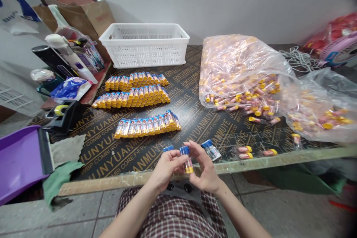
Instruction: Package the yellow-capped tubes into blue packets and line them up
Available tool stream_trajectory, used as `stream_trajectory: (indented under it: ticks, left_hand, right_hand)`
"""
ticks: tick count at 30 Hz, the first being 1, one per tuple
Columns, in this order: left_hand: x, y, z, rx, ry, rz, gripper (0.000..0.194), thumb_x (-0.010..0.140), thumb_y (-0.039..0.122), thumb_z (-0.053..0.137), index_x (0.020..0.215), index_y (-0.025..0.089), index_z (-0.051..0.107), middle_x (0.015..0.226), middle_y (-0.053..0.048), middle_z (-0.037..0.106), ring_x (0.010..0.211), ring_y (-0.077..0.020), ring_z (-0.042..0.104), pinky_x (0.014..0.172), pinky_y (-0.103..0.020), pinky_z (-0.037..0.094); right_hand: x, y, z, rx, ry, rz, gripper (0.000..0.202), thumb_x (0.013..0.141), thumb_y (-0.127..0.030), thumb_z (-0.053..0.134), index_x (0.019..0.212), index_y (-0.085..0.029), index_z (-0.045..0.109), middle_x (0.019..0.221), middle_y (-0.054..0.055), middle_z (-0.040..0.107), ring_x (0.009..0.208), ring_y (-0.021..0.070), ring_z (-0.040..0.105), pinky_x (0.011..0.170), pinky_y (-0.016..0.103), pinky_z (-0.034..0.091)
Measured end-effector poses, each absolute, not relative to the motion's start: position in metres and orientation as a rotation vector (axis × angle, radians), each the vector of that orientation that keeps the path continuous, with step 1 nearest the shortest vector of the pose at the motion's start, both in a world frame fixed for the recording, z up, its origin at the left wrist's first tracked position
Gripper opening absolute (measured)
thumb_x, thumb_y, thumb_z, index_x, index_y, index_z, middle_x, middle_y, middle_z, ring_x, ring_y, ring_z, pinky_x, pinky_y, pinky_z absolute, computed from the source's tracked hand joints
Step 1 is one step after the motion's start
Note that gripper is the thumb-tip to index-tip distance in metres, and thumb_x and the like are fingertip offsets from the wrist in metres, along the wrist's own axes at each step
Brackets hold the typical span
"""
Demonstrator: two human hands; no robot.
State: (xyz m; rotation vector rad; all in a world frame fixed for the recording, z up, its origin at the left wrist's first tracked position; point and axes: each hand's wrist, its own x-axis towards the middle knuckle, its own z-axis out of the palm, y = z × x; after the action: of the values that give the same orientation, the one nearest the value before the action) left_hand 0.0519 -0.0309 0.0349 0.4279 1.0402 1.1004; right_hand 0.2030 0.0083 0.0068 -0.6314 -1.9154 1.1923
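Just over the front edge of the table I hold a small clear tube (189, 167) with a yellow cap at its lower end. A blue-topped label (184, 151) lies against its upper part. My left hand (166, 167) pinches the tube and label from the left. From the right, my right hand (206, 171) curves around it, thumb near the yellow cap and fingers near the top. A stack of blue-edged labels (211, 150) rests beside my right hand. Another blue label (168, 148) shows behind my left fingers. Several unlabelled tubes (245, 155) lie to the right.
Labelled tubes stand in rows (147, 126) and stacked rows (134, 98) on the dark printed tabletop (97, 148). Behind them is a white basket (145, 50). Plastic bags (231, 55) of tubes fill the right. A tape dispenser (63, 115) and purple dustpan (22, 163) sit left.
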Motion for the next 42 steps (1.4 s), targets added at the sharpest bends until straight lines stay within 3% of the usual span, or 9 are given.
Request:
stream_trajectory:
  ticks: [12,17,21,23,27,30,35,38,42]
  left_hand:
    - [0.054,-0.033,0.038,0.44,1.055,1.103,0.032,0.065,0.038,0.076,0.076,0.011,0.064,0.07,-0.005,0.065,0.058,-0.0101,0.057,0.055,-0.02,0.046]
    - [0.054,-0.034,0.037,0.428,1.064,1.114,0.03,0.065,0.037,0.076,0.076,0.011,0.064,0.07,-0.005,0.065,0.058,-0.0098,0.057,0.056,-0.02,0.046]
    - [0.034,-0.018,0.045,0.527,1.14,1.198,0.029,0.066,0.036,0.074,0.076,0.011,0.065,0.071,-0.005,0.066,0.062,-0.012,0.06,0.061,-0.023,0.048]
    - [0.016,-0.001,0.052,0.678,1.278,1.269,0.027,0.066,0.036,0.072,0.072,0.011,0.065,0.069,-0.005,0.066,0.062,-0.0133,0.06,0.061,-0.024,0.047]
    - [-0.019,0.039,0.06,0.984,1.715,1.34,0.029,0.063,0.037,0.073,0.078,0.014,0.063,0.057,0.0,0.061,0.053,-0.0134,0.055,0.053,-0.023,0.041]
    - [-0.034,0.062,0.058,1.214,1.995,1.235,0.036,0.064,0.036,0.071,0.093,0.017,0.061,0.051,0.004,0.056,0.052,-0.0147,0.055,0.056,-0.024,0.039]
    - [-0.034,0.077,0.054,1.474,2.18,0.949,0.039,0.072,0.041,0.065,0.102,0.018,0.059,0.057,0.002,0.058,0.06,-0.0183,0.058,0.06,-0.025,0.037]
    - [-0.029,0.068,0.056,1.536,2.256,1.021,0.032,0.08,0.044,0.057,0.098,0.018,0.06,0.058,0.001,0.056,0.058,-0.017,0.055,0.059,-0.025,0.036]
    - [-0.019,0.031,0.048,1.582,2.209,1.038,0.029,0.085,0.043,0.049,0.074,0.018,0.06,0.061,0.0,0.058,0.057,-0.0142,0.053,0.059,-0.024,0.035]
  right_hand:
    - [0.198,0.007,0.003,-0.599,-1.775,1.245,0.086,0.061,-0.006,0.05,0.14,-0.027,0.025,0.136,0.009,0.045,0.121,0.0253,0.049,0.098,0.042,0.046]
    - [0.199,0.006,0.006,-0.587,-1.796,1.256,0.083,0.067,-0.01,0.053,0.141,-0.028,0.022,0.137,0.009,0.043,0.122,0.0249,0.048,0.1,0.042,0.044]
    - [0.192,0.023,0.006,-0.648,-1.843,1.267,0.085,0.074,-0.034,0.062,0.145,-0.027,0.014,0.149,0.008,0.026,0.136,0.0282,0.029,0.112,0.049,0.024]
    - [0.18,0.041,0.0,-0.794,-1.74,1.318,0.085,0.079,-0.049,0.057,0.146,-0.027,0.009,0.152,0.008,0.02,0.139,0.0267,0.021,0.113,0.05,0.018]
    - [0.146,0.079,-0.016,-1.098,-1.42,1.516,0.071,0.088,-0.06,0.035,0.146,-0.028,0.008,0.146,0.01,0.033,0.136,0.023,0.031,0.109,0.053,0.023]
    - [0.131,0.093,-0.025,-1.122,-1.372,1.548,0.07,0.087,-0.062,0.037,0.145,-0.029,0.014,0.14,0.009,0.043,0.131,0.0231,0.039,0.106,0.052,0.028]
    - [0.134,0.092,-0.027,-1.122,-1.348,1.563,0.073,0.086,-0.065,0.034,0.146,-0.027,0.013,0.132,0.009,0.053,0.125,0.0235,0.047,0.106,0.049,0.028]
    - [0.138,0.09,-0.024,-1.111,-1.33,1.611,0.074,0.086,-0.064,0.035,0.146,-0.027,0.013,0.129,0.008,0.056,0.124,0.0227,0.047,0.108,0.047,0.025]
    - [0.136,0.089,-0.024,-1.085,-1.32,1.607,0.072,0.087,-0.063,0.035,0.146,-0.028,0.015,0.134,0.007,0.051,0.129,0.0218,0.042,0.11,0.046,0.023]
